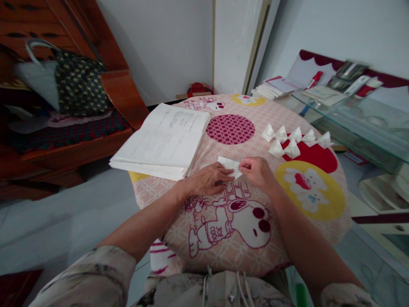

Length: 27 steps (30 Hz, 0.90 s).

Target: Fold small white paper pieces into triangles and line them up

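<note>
A small folded white paper piece lies on the round table covered with a pink cartoon-print cloth. My left hand rests on the paper's left edge, fingers curled and pressing it down. My right hand pinches the paper's right edge between thumb and fingers. Just beyond the hands, several finished white folded paper shapes sit in two short rows on the cloth.
An open book with printed pages lies at the table's left. A wooden bench with a dark patterned bag stands at the left. A glass shelf with papers and boxes runs along the right.
</note>
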Tool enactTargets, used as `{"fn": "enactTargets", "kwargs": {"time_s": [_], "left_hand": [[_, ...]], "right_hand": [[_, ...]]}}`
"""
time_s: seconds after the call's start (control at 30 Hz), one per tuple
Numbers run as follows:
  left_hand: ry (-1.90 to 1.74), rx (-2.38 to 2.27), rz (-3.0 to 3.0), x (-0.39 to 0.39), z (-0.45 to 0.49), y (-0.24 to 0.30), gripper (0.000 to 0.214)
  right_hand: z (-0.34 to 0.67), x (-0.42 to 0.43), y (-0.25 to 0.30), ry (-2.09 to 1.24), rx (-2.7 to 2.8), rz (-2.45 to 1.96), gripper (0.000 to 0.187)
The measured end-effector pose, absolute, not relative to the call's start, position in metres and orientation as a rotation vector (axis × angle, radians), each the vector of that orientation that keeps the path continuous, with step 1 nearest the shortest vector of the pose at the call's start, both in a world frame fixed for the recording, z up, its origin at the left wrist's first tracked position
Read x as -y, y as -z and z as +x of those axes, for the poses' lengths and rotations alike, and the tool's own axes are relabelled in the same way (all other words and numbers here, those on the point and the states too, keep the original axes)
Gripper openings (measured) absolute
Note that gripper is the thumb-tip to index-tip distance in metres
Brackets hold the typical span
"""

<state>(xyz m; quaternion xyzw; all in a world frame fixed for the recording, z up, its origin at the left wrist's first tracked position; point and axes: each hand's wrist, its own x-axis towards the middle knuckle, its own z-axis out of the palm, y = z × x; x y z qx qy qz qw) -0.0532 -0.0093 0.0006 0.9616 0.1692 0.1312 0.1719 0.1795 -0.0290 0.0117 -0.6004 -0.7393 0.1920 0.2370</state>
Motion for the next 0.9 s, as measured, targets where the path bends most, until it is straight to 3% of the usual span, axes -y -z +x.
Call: {"fn": "enactTargets", "kwargs": {"time_s": [0.23, 0.67, 0.9], "left_hand": [[-0.384, -0.473, 2.725, 0.011, -0.051, -0.004, 0.038], [-0.386, -0.467, 2.748, 0.011, -0.051, -0.002, 0.032], [-0.394, -0.478, 2.746, 0.012, -0.051, -0.003, 0.036]], "right_hand": [[0.161, 0.038, -0.019, -0.524, 2.131, -1.903, 0.011], [0.209, 0.025, -0.009, -0.451, 1.785, -2.097, 0.011], [0.194, 0.028, -0.007, -0.728, 1.768, -1.687, 0.011]]}}
